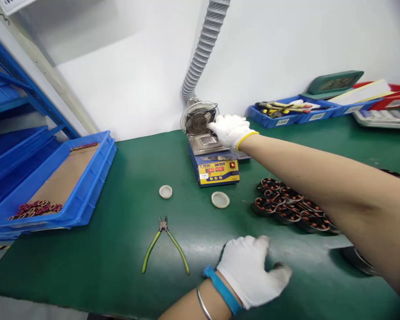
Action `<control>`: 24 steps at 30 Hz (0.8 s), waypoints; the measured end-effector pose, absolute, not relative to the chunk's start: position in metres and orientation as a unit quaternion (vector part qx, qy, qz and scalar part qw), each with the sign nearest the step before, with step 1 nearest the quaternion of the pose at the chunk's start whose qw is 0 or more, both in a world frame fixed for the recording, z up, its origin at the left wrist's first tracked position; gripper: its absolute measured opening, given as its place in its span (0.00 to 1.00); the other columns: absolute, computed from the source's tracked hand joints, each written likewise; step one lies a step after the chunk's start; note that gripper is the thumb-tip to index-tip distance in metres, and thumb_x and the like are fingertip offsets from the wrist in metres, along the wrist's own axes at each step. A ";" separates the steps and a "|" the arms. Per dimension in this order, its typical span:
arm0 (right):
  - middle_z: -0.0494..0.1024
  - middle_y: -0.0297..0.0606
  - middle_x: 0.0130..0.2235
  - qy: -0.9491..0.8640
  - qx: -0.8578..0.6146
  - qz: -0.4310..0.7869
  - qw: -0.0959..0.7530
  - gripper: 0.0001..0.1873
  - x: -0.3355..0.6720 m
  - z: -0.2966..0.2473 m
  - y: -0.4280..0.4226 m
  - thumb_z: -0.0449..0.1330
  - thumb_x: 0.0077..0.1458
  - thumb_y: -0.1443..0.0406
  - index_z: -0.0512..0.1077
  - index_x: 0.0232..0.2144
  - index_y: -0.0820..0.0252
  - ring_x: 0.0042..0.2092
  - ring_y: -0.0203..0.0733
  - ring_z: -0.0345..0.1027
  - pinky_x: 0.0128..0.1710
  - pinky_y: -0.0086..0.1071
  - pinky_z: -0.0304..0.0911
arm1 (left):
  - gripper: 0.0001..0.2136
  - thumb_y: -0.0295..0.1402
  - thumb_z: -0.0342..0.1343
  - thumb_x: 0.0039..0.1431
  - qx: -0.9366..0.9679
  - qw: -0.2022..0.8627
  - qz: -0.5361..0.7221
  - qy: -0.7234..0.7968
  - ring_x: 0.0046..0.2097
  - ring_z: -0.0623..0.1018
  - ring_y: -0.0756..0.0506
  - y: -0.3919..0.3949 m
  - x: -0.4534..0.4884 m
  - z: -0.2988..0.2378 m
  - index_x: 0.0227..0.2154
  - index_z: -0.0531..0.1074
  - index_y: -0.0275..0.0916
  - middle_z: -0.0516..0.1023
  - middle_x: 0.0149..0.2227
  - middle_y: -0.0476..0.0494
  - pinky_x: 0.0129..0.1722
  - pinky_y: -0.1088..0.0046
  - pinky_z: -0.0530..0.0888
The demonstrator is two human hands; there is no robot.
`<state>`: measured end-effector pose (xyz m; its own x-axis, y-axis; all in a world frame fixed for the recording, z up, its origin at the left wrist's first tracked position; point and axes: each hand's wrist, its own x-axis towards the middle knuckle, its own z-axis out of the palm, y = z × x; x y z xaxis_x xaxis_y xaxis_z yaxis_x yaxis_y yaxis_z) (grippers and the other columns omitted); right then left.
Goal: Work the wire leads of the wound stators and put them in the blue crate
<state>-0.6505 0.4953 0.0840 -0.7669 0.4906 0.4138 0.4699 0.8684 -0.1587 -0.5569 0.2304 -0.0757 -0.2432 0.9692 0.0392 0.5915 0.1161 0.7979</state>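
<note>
My right hand (231,130), in a white knit glove with a yellow cuff, reaches over a blue and yellow solder pot (219,172) with a lit red display. Its fingers are curled at the pot's right rear, beside the round fan grille (198,123); what they hold, if anything, is hidden. My left hand (250,271), gloved in white with grey fingertips, rests low over the green table with thumb and fingers apart and nothing in it. A blue strap and a metal bangle circle that wrist. Green-handled cutters (164,224) lie with handles spread left of my left hand.
Two small round dishes (220,200) sit before the pot. Several round motor stators with copper windings (286,213) stand under my right forearm. Blue trays (96,173) are at left; tool bins (276,118) and a clock (336,82) at back right. A grey duct (205,46) hangs behind.
</note>
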 end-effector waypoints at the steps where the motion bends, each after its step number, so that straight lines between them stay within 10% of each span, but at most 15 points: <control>1: 0.79 0.57 0.56 -0.940 -0.263 0.023 0.216 0.15 -0.653 0.082 0.493 0.60 0.70 0.67 0.79 0.53 0.71 0.60 0.58 0.73 0.59 0.56 0.63 | 0.27 0.49 0.52 0.66 0.565 0.260 0.351 0.701 0.46 0.82 0.25 0.231 -0.557 -0.075 0.58 0.78 0.36 0.82 0.43 0.27 0.49 0.48 0.77; 7: 0.75 0.45 0.61 -0.924 -0.344 0.059 0.158 0.18 -0.654 0.093 0.504 0.56 0.74 0.60 0.75 0.58 0.65 0.61 0.50 0.71 0.64 0.51 0.63 | 0.23 0.50 0.52 0.65 0.601 0.251 0.278 0.706 0.43 0.82 0.30 0.235 -0.558 -0.075 0.49 0.78 0.36 0.82 0.40 0.31 0.44 0.53 0.78; 14: 0.82 0.49 0.45 -0.865 -0.446 0.187 0.137 0.29 -0.660 0.110 0.524 0.59 0.69 0.45 0.78 0.43 0.68 0.48 0.45 0.75 0.52 0.47 0.70 | 0.25 0.51 0.49 0.64 0.630 0.260 0.188 0.707 0.47 0.82 0.32 0.237 -0.558 -0.069 0.52 0.75 0.36 0.82 0.45 0.33 0.48 0.54 0.78; 24: 0.79 0.48 0.44 -0.810 -0.365 0.400 0.226 0.30 -0.644 0.096 0.503 0.62 0.64 0.45 0.74 0.35 0.72 0.52 0.47 0.73 0.62 0.49 0.62 | 0.26 0.49 0.52 0.63 0.610 0.264 0.244 0.707 0.49 0.82 0.29 0.238 -0.561 -0.074 0.55 0.78 0.35 0.83 0.46 0.30 0.50 0.50 0.78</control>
